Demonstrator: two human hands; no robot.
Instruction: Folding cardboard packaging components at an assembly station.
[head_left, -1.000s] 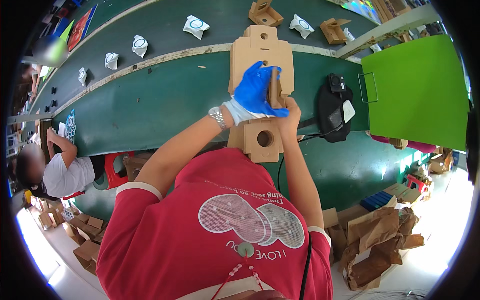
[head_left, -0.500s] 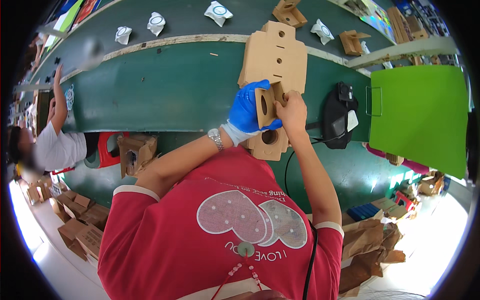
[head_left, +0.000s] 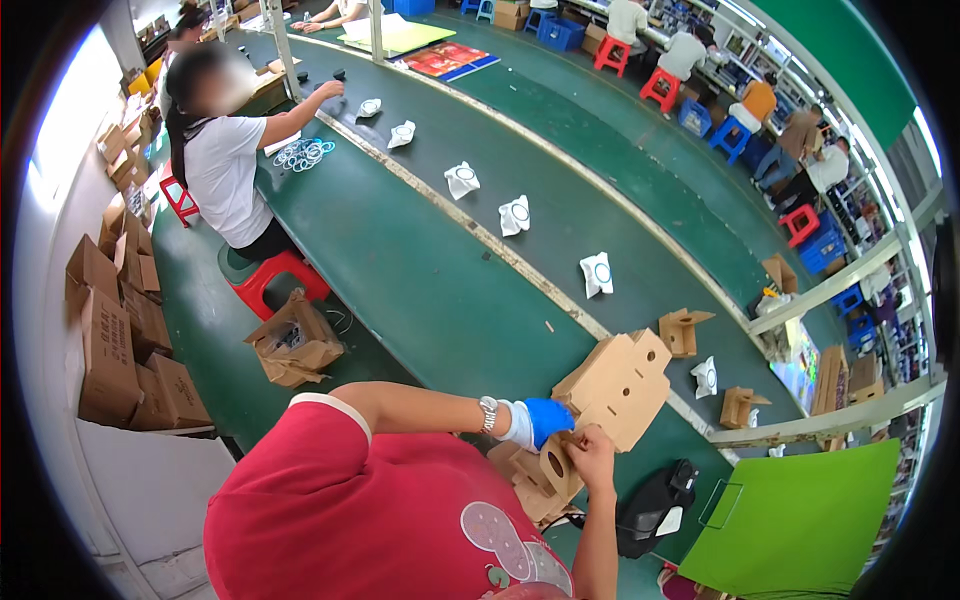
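Observation:
My left hand, in a blue glove with a white cuff, is closed on a small brown cardboard box. A round hole shows in one side of the box. My right hand, bare, has its fingers bent and pressed together at the box's right edge. What the fingertips do inside the box is hidden. Just beyond both hands lies a stack of flat cardboard box blanks with punched holes and slots. More cut cardboard shows beneath the held box, partly covered by my arm.
White wrapped pieces and open cardboard boxes lie along the dark belt beyond the table. A black bag and green panel are at right. At far left a co-worker reaches toward the belt.
The view has swung up and to the left, bringing the co-worker and far benches into sight. Both hands stay on the box, which appears lower and further right in the picture.

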